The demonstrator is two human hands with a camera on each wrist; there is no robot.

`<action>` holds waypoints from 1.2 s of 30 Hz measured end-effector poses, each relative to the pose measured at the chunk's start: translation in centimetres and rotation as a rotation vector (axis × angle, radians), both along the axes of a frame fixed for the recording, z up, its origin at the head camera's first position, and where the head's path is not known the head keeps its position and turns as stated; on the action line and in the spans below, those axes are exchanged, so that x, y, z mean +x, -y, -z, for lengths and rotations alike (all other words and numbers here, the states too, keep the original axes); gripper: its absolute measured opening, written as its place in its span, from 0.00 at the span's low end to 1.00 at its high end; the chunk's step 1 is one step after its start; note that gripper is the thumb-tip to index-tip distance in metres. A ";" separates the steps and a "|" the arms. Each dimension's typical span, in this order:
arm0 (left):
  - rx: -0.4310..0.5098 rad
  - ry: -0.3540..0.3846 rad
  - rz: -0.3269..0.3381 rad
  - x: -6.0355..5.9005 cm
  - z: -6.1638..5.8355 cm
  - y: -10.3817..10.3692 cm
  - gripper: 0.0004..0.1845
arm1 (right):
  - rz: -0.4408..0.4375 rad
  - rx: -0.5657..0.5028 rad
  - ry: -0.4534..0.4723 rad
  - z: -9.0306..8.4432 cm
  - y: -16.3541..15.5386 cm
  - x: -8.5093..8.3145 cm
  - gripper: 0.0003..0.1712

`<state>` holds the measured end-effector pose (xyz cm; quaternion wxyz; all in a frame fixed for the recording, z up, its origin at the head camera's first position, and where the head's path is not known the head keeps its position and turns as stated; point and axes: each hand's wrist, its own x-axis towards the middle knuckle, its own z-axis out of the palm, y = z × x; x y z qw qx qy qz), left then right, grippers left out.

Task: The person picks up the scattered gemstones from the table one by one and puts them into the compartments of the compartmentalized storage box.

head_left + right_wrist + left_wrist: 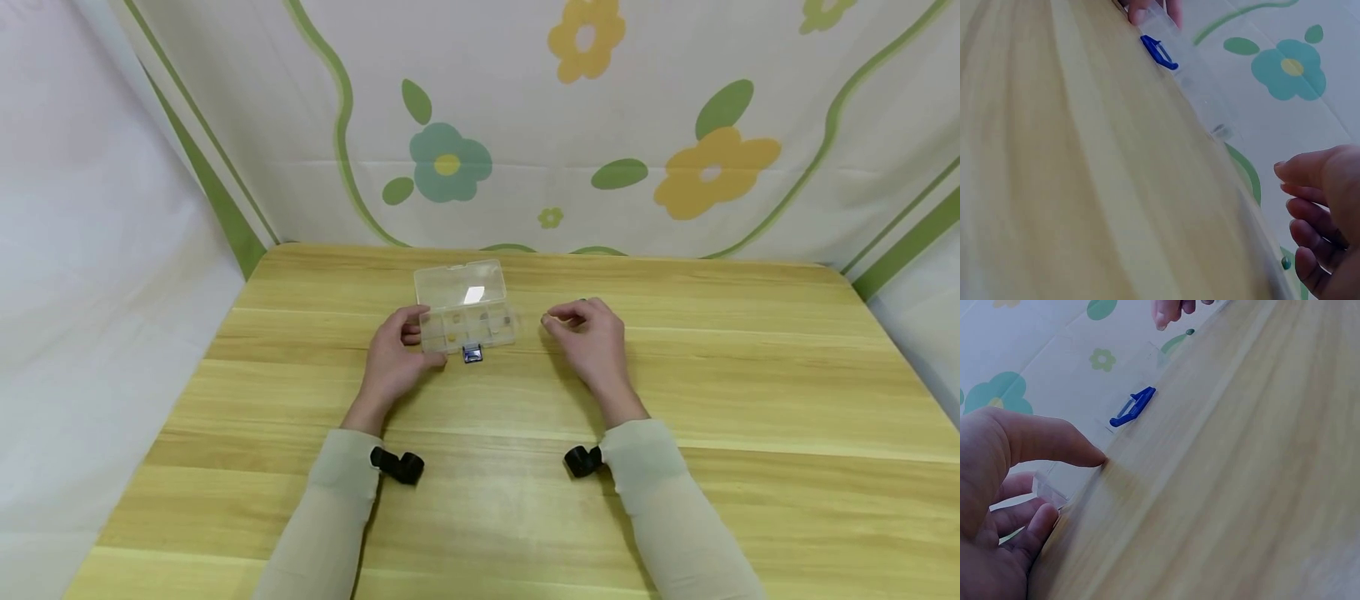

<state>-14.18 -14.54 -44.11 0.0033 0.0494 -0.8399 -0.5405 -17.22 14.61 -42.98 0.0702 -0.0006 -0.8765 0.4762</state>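
A clear plastic compartment box (480, 333) sits on the table with its lid (450, 287) raised at the back. Several small items lie in its compartments, too tiny to identify. On its front edge hangs a blue latch (472, 353), which also shows in both wrist views. My left hand (396, 354) grips the box's left end, thumb at the front and fingers at the back. Off the box's right end, my right hand (592, 337) hovers with fingers bent and thumb close to the index fingertip; nothing shows between them. Near its little finger is a small green bead-like thing (1286, 262).
The wood-grain table (495, 517) reaches back to a white curtain (517, 100) printed with flowers. White cloth (90, 292) hangs along the left side. A black wrist camera (401, 465) is strapped to the left sleeve, another black camera (581, 461) to the right.
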 end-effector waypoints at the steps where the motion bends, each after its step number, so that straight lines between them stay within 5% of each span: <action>1: -0.001 -0.001 0.001 0.0 0.0 0.0 0.43 | -0.006 -0.009 0.000 0.0 0.2 0.0 0.11; 36: 0.074 0.024 0.018 0.1 -0.2 -0.3 0.45 | -0.242 0.064 -0.170 -0.3 8.3 1.3 0.08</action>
